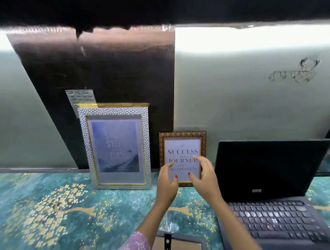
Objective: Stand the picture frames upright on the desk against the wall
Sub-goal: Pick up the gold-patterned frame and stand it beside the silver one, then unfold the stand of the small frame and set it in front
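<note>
Silver frame (115, 147) and brown frame (181, 157) upright against wall, third frame (179, 247) face-down.

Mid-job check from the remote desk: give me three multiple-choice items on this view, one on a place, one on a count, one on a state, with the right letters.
1. Where does the small brown frame stand?
A. Between the silver frame and the laptop
B. Left of the silver frame
C. On the laptop keyboard

2. How many frames stand upright against the wall?
A. One
B. Two
C. Four

3. How does the third frame, at the bottom edge, lie?
A. Upright against the wall
B. Held up in both hands
C. Flat on the desk, back side up

Answers: 1 A, it has silver on its left and the laptop on its right. 2 B, silver and brown both lean there. 3 C, its cardboard back and stand strip face up, while the left hand and right hand are open in front of the brown frame.
</note>
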Demonstrator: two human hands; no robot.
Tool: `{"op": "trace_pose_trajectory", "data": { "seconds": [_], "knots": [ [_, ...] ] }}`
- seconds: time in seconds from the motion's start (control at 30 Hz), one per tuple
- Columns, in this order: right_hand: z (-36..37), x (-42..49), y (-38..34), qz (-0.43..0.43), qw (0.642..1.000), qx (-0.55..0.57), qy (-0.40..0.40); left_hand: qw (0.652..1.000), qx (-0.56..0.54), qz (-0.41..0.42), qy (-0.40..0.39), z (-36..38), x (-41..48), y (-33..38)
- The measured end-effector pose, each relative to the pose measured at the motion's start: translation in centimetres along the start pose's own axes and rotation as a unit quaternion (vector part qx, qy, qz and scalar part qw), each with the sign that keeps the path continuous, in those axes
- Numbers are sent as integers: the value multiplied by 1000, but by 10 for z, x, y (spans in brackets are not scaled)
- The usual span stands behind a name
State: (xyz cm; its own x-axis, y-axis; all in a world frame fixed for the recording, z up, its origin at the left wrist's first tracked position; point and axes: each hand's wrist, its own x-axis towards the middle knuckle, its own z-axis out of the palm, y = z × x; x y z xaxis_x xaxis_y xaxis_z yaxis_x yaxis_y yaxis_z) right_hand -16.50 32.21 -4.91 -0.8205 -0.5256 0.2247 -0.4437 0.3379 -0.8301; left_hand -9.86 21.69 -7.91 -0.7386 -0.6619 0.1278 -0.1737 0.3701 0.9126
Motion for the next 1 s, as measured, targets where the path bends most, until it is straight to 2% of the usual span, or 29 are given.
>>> {"op": "trace_pose_trajectory", "data": {
  "seconds": [0.13, 0.27, 0.37, 0.47, 0.6, 0.77, 0.9, 1.0],
  "knots": [
    [12, -62, 23, 49, 997, 25, -55, 999, 15, -20, 21, -9, -40, -23],
    [26, -103, 38, 63, 989, 2, -135, 1000, 17, -18, -5, -21, -69, -38],
    [33, -124, 49, 92, 971, -65, -213, 994, 61, -3, -86, -36, -83, -55],
    [33, -143, 59, 130, 933, -129, -311, 971, 147, 9, -190, -53, -92, -76],
    [37, -159, 61, 114, 883, -229, -393, 948, 163, -51, -270, -79, -104, -102],
    [50, -167, 53, 102, 847, -311, -420, 877, 319, 42, -358, -96, -124, -133],
    [55, -181, 40, 86, 812, -375, -439, 840, 376, 130, -368, -101, -142, -154],
    [59, -188, 34, 95, 799, -391, -448, 829, 402, 176, -347, -104, -149, -168]
  ]
}}
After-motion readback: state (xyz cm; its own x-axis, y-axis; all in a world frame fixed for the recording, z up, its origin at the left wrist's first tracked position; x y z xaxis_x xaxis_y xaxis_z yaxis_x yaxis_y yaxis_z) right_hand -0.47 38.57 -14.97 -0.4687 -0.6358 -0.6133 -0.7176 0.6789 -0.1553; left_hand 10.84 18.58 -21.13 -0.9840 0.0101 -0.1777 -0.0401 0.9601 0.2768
